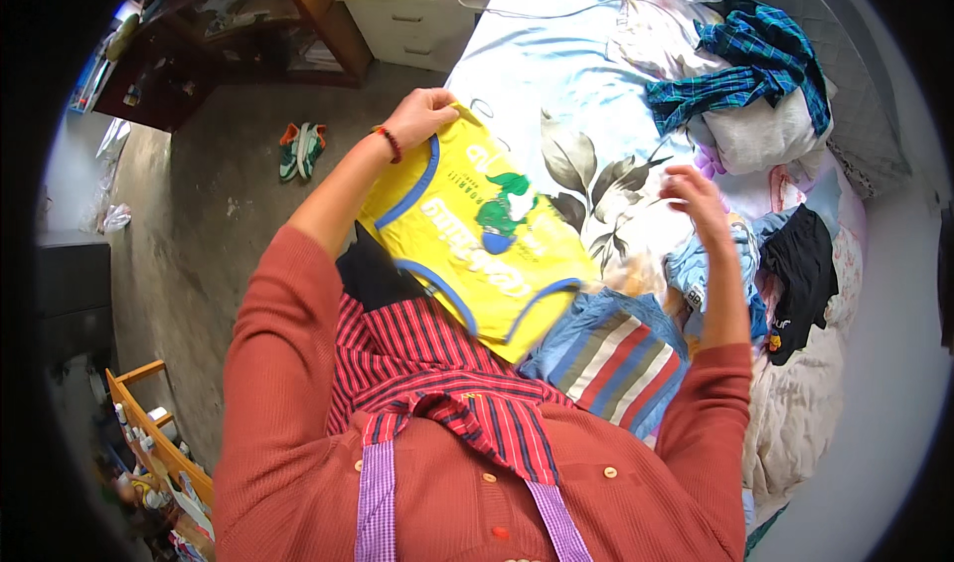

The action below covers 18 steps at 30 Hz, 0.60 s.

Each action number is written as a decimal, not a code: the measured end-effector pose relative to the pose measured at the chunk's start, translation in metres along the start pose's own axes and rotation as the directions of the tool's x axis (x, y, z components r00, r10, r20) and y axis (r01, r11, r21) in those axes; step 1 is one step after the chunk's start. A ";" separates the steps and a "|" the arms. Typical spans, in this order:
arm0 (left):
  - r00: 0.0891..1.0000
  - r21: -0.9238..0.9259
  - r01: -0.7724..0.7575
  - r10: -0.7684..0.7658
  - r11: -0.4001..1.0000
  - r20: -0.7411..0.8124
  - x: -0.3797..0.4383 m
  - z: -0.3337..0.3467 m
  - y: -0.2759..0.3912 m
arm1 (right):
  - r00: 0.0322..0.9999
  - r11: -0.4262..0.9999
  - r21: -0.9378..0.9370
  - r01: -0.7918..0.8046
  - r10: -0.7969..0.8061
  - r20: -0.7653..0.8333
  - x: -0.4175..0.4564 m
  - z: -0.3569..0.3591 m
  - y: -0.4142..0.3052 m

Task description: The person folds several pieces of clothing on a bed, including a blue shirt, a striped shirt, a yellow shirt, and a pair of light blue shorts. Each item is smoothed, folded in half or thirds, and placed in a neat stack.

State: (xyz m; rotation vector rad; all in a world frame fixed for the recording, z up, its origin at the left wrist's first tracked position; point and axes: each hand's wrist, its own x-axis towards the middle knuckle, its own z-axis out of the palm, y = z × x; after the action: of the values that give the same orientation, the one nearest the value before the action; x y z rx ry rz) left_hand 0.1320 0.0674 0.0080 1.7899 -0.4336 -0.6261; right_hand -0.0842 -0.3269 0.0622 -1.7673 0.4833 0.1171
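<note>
A yellow sleeveless top point(477, 226) with blue trim and a green cartoon figure is spread over my lap and the bed's edge. My left hand point(425, 118) pinches its upper corner. My right hand point(693, 197) is raised over the bed, slightly blurred, fingers apart and curled, holding nothing. Below the right hand lie light blue clothes point(689, 260). A blue garment with red, white and green-grey stripes point(622, 364) lies by my right forearm, next to the yellow top. A red striped apron point(402, 342) covers my lap.
The bed has a leaf-patterned sheet point(522, 55). On its right side lie a plaid shirt point(768, 62) and black clothing point(801, 286). Green and orange shoes point(302, 150) stand on the floor at left. White drawers point(406, 33) and a dark cabinet point(253, 40) stand beyond.
</note>
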 end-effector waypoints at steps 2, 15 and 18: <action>0.997 0.261 0.079 -0.078 0.962 -0.013 0.020 0.005 -0.048 | 0.989 0.985 -0.105 -0.134 0.141 0.053 0.013 0.029 0.057; 0.993 0.145 0.062 -0.046 0.987 -0.111 -0.002 -0.006 -0.055 | 0.988 0.787 -0.617 -0.015 0.107 0.113 -0.063 0.118 0.091; 0.993 0.108 -0.002 0.015 0.994 -0.119 0.020 -0.001 -0.062 | 0.985 0.935 -0.326 -0.143 0.167 0.046 -0.026 0.062 0.081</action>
State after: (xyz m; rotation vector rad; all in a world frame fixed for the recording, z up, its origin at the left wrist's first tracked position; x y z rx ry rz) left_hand 0.1473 0.0748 -0.0545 1.9161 -0.3992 -0.4942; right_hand -0.1275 -0.2760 -0.0187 -2.0334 0.5755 0.3898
